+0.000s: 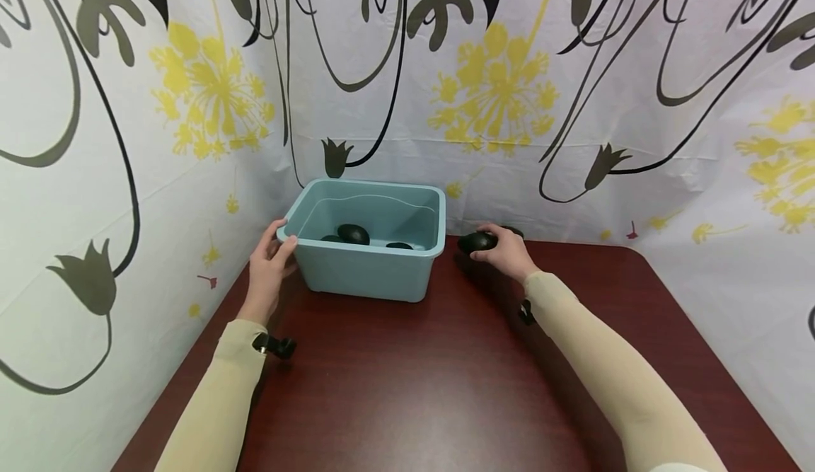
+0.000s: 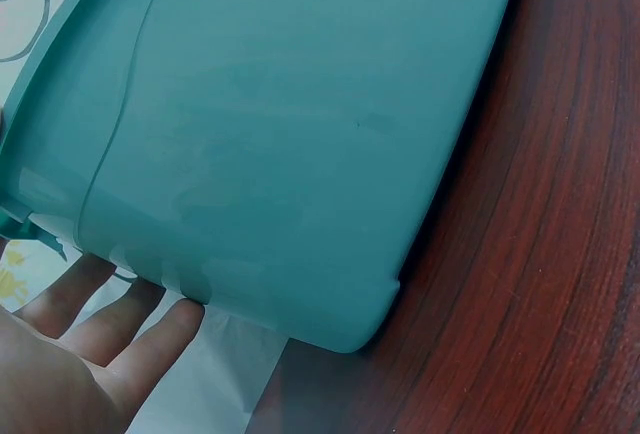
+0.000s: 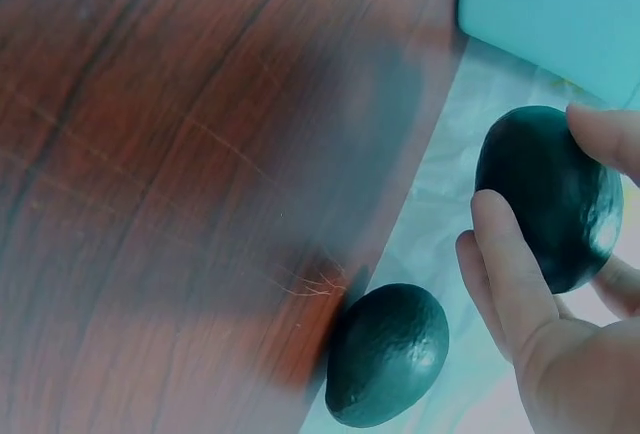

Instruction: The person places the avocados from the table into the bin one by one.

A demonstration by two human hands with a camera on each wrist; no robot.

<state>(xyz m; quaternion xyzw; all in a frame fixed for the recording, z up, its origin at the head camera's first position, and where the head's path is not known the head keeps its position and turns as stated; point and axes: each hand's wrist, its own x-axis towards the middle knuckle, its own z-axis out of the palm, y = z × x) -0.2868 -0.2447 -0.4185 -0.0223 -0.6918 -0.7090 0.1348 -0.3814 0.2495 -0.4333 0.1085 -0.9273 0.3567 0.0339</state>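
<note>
A dark green-black avocado [image 3: 550, 199] is held between the thumb and fingers of my right hand [image 1: 507, 252], just right of the bin. Beneath it in the right wrist view, a second avocado [image 3: 388, 356] lies at the table's far edge; my hand mostly hides it in the head view. At the light blue plastic bin [image 1: 366, 270], my left hand [image 1: 266, 274] grips the left front corner near the rim. The left wrist view shows its fingers [image 2: 150, 349] against the outer wall. Inside the bin, three dark avocados [image 1: 353, 233] show, two of them partly hidden by the front wall.
The bin stands on a dark reddish wood-grain table [image 1: 407, 380], near its back left. A white curtain [image 1: 382, 118] with grey and yellow flower prints hangs close behind and along both sides. Small black devices [image 1: 275, 345] are strapped at both wrists.
</note>
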